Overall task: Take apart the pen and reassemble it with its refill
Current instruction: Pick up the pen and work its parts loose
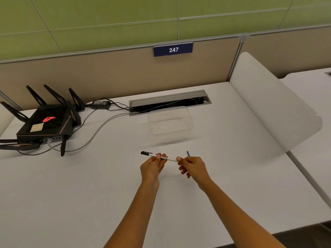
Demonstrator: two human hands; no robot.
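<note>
A white pen [169,158] with a black cap at its left end is held level above the white desk [89,185]. My left hand [152,167] pinches the barrel near the middle. My right hand [192,166] grips the right end, and that tip is hidden by my fingers. A thin dark blue stick [188,153], perhaps the refill, pokes up just behind my right hand; whether I hold it or it lies on the desk is unclear.
A clear plastic container [171,122] stands behind my hands. A black router [46,122] with antennas and cables sits at the left. An open cable tray [170,102] lies at the back. A white curved divider [268,108] bounds the right side.
</note>
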